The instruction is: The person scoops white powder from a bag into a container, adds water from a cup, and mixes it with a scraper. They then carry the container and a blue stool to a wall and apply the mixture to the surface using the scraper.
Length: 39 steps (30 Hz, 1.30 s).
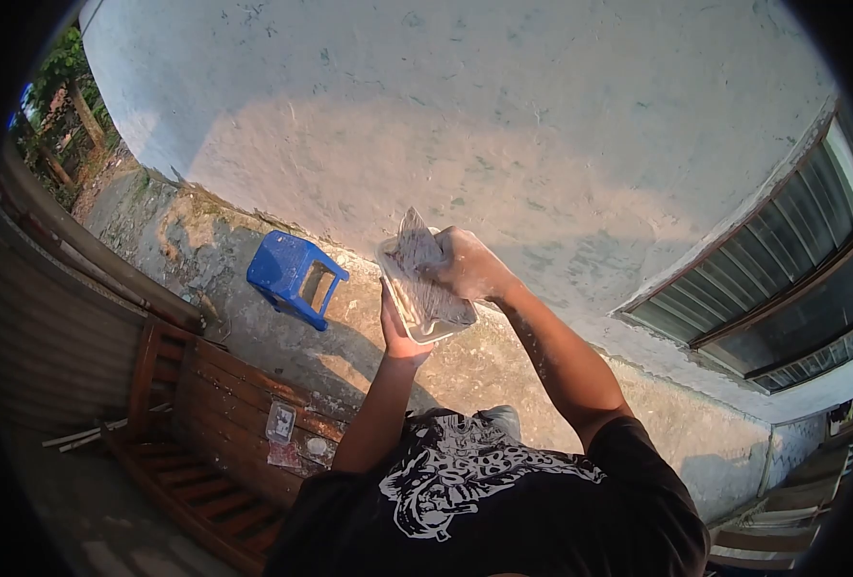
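Note:
A white plastic container (430,337) is held up in front of the wall, with my left hand (399,329) wrapped round its lower left side. Over its opening lies a thin grey crumpled sheet (412,242), streaked with white, one pointed corner sticking up past the far rim. My right hand (471,266) is closed on this sheet at the container's right side, its fingertips partly hidden among the folds. White smears show on my right hand and forearm. Pale material is visible inside the container, beside the sheet.
Ahead stands a pale, patchy wall (349,125). A blue plastic stool (287,269) is on the concrete ground to the left. A wooden bench (224,413) at lower left bears a small clear box (280,421) and white scraps. A louvred window (772,279) is at right.

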Motion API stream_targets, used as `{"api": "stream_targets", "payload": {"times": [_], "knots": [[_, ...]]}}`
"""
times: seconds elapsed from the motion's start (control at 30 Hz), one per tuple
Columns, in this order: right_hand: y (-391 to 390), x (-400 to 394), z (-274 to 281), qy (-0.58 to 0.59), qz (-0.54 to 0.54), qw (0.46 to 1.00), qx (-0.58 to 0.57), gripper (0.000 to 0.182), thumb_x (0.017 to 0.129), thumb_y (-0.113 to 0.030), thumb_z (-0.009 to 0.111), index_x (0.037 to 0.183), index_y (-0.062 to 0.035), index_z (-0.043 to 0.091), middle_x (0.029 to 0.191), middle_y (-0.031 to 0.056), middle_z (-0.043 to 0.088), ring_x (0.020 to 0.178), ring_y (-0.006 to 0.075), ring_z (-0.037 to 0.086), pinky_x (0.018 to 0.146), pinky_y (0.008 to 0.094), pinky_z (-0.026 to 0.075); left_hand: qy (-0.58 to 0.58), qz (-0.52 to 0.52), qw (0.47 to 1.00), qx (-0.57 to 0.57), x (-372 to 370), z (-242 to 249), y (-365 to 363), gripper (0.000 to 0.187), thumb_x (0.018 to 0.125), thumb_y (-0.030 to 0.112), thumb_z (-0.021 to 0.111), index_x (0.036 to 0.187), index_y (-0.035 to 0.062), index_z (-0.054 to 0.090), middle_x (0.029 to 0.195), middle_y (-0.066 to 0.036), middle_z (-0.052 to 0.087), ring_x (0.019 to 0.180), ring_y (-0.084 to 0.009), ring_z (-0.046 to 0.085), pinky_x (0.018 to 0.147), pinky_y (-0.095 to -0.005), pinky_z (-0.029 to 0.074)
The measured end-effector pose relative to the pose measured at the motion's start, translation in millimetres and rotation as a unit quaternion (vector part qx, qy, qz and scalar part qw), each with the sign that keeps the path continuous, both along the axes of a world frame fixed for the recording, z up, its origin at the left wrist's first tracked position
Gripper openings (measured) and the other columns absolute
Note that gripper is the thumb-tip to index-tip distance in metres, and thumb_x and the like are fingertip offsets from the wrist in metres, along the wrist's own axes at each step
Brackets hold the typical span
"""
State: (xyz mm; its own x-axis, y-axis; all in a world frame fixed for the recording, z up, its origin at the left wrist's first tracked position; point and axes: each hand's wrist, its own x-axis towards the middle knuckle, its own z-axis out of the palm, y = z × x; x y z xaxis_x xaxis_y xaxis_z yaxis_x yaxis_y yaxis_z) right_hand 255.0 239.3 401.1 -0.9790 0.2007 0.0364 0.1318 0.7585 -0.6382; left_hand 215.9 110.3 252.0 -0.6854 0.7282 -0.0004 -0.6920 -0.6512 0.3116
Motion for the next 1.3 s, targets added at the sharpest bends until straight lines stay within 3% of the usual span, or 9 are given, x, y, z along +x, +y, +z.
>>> {"api": "stream_targets", "payload": {"times": [0.3, 0.47, 0.53, 0.6, 0.73, 0.83, 1.03, 1.1, 1.3], "knots": [[20.4, 3.9, 2.9, -0.022, -0.074, 0.989, 0.125, 0.032, 0.074, -0.009, 0.068, 0.103, 0.0042, 0.066, 0.101, 0.0266, 0.068, 0.099, 0.0416, 0.067, 0.085, 0.0470, 0.054, -0.045, -0.029, 0.998, 0.017, 4.9, 14.0, 7.6, 0.055, 0.103, 0.054, 0.041, 0.144, 0.0178, 0.048, 0.138, -0.004, 0.055, 0.128, -0.0256, 0.053, 0.106, -0.0468, 0.044], [16.0, -1.6, -21.8, 0.066, -0.011, 0.975, 0.210, 0.022, 0.080, -0.016, 0.071, 0.087, 0.0045, 0.067, 0.088, 0.0264, 0.068, 0.090, 0.0428, 0.067, 0.077, 0.0500, 0.054, -0.013, -0.014, 0.999, 0.036, -3.2, 9.7, 22.0, 0.057, 0.103, 0.056, 0.041, 0.144, 0.0174, 0.047, 0.137, -0.004, 0.056, 0.126, -0.0254, 0.054, 0.106, -0.0465, 0.044], [25.9, -1.9, -16.4, 0.115, 0.017, 0.974, 0.193, 0.022, 0.082, -0.015, 0.070, 0.089, 0.0050, 0.066, 0.085, 0.0252, 0.067, 0.087, 0.0434, 0.066, 0.076, 0.0485, 0.053, -0.001, -0.010, 0.999, 0.043, 0.3, 17.4, 21.6, 0.059, 0.103, 0.056, 0.041, 0.145, 0.0156, 0.047, 0.137, -0.005, 0.056, 0.125, -0.0255, 0.055, 0.107, -0.0464, 0.044], [18.6, -1.0, 25.1, -0.079, -0.029, 0.992, -0.094, 0.028, 0.080, -0.014, 0.073, 0.098, 0.0067, 0.065, 0.093, 0.0270, 0.067, 0.091, 0.0402, 0.066, 0.078, 0.0460, 0.052, 0.012, 0.005, 1.000, 0.006, -2.5, 10.1, 21.2, 0.062, 0.103, 0.058, 0.040, 0.149, 0.0162, 0.041, 0.143, -0.007, 0.051, 0.131, -0.0285, 0.050, 0.110, -0.0481, 0.042], [18.5, -0.4, -18.2, 0.031, -0.035, 0.998, -0.049, 0.029, 0.079, -0.013, 0.074, 0.096, 0.0088, 0.066, 0.086, 0.0247, 0.068, 0.082, 0.0324, 0.069, 0.073, 0.0431, 0.053, -0.001, -0.031, 0.999, 0.019, -6.2, -3.2, 24.1, 0.064, 0.102, 0.058, 0.041, 0.150, 0.0150, 0.041, 0.146, -0.008, 0.049, 0.132, -0.0290, 0.049, 0.110, -0.0489, 0.041], [34.0, 2.6, -14.3, 0.047, -0.029, 0.993, 0.109, 0.026, 0.076, -0.011, 0.070, 0.093, 0.0091, 0.068, 0.086, 0.0275, 0.070, 0.088, 0.0414, 0.071, 0.074, 0.0433, 0.056, -0.052, -0.034, 0.998, 0.021, 5.0, 15.8, 19.6, 0.059, 0.104, 0.054, 0.039, 0.148, 0.0147, 0.043, 0.142, -0.006, 0.053, 0.128, -0.0265, 0.053, 0.107, -0.0469, 0.044], [11.0, -8.9, 1.9, -0.100, -0.108, 0.982, -0.120, 0.036, 0.075, -0.012, 0.071, 0.101, 0.0118, 0.065, 0.096, 0.0303, 0.069, 0.097, 0.0428, 0.069, 0.082, 0.0452, 0.055, -0.029, -0.009, 0.999, 0.036, -1.2, -0.6, 25.7, 0.058, 0.104, 0.053, 0.039, 0.147, 0.0153, 0.044, 0.141, -0.006, 0.053, 0.129, -0.0261, 0.052, 0.108, -0.0463, 0.044], [0.7, -14.1, -31.3, 0.038, -0.057, 0.998, -0.003, 0.033, 0.074, -0.009, 0.072, 0.101, 0.0085, 0.064, 0.089, 0.0243, 0.070, 0.088, 0.0400, 0.068, 0.079, 0.0434, 0.054, -0.026, -0.026, 0.998, 0.054, -2.8, -1.4, 19.0, 0.058, 0.104, 0.054, 0.039, 0.147, 0.0153, 0.044, 0.141, -0.006, 0.054, 0.128, -0.0261, 0.052, 0.108, -0.0462, 0.043], [-3.8, -16.5, -25.6, -0.042, -0.044, 0.990, 0.128, 0.031, 0.074, -0.014, 0.074, 0.097, 0.0045, 0.064, 0.090, 0.0310, 0.068, 0.090, 0.0459, 0.068, 0.079, 0.0501, 0.055, -0.069, -0.051, 0.994, 0.064, -5.9, -14.3, 8.2, 0.056, 0.103, 0.055, 0.039, 0.145, 0.0184, 0.046, 0.137, -0.004, 0.056, 0.126, -0.0254, 0.054, 0.105, -0.0454, 0.045]]}}
